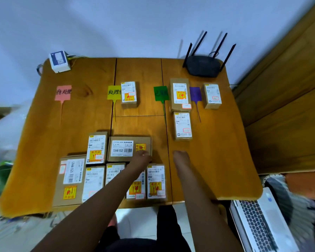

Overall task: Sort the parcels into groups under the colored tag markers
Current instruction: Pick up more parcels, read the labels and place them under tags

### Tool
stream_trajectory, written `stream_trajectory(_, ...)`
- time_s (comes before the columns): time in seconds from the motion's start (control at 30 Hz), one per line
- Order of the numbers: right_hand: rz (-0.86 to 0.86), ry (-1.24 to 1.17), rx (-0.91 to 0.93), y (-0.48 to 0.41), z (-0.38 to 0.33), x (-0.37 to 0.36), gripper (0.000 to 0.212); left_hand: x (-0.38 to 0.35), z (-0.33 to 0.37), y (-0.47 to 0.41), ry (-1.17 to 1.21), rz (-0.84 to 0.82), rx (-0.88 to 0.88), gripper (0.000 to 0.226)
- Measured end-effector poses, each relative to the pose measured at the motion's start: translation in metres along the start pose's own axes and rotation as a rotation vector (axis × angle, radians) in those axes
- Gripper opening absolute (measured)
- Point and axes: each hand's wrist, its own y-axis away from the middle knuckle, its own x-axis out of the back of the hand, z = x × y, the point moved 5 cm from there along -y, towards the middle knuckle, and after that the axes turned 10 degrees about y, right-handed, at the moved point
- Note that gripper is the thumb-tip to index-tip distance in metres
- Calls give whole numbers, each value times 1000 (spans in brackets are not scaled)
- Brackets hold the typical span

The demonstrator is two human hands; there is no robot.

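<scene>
Four tag markers lie across the wooden table [216, 151]: pink [63, 92], yellow [114, 92], green [161, 93], purple [195, 94]. One parcel [129, 94] sits beside the yellow tag. Two parcels [180, 94] [183, 125] lie between the green and purple tags, and one parcel [212, 95] is right of the purple tag. Several unsorted parcels cluster at the near edge, among them a wide box marked 12V4A [129, 149]. My left hand [141, 158] rests on that box's near right corner. My right hand [181, 157] is curled on the bare table, holding nothing.
A black router [203, 65] with antennas stands at the back right corner. A small white box [59, 61] sits at the back left corner. An open laptop [262, 222] lies off the table at the lower right. A wooden cabinet [289, 88] flanks the right side.
</scene>
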Motion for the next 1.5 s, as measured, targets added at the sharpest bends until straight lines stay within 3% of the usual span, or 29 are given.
stream_trajectory(0.1,-48,63,9,12,15,-21,21,8,-22,11,-22,-4,38,9)
stream_trajectory(0.23,-131,127,-28,45,41,-31,27,6,-55,20,-103,7,114,23)
stream_trajectory(0.37,-231,30,-64,53,72,-44,22,-12,-77,34,-36,2,211,14)
stream_trajectory(0.47,-202,11,-21,58,76,-37,24,-21,-74,43,-54,-43,175,10)
stream_trajectory(0.5,-184,-15,3,57,74,-34,25,-23,-72,43,-61,-56,143,19)
stream_trajectory(0.63,-116,-116,149,69,38,-10,17,-21,-32,48,-22,-99,-88,30)
stream_trajectory(0.73,-109,-194,325,90,-14,14,44,-7,21,57,84,-43,-275,30)
stream_trajectory(0.83,-99,-201,528,114,-66,35,53,15,76,74,172,-27,-424,26)
stream_trajectory(0.97,-96,-281,757,171,-123,60,52,46,149,123,207,39,-685,25)
stream_trajectory(1.23,76,-386,1195,299,-187,94,52,99,232,240,226,122,-1210,37)
stream_trajectory(1.5,178,-427,1383,373,-209,108,58,129,248,313,300,225,-1425,34)
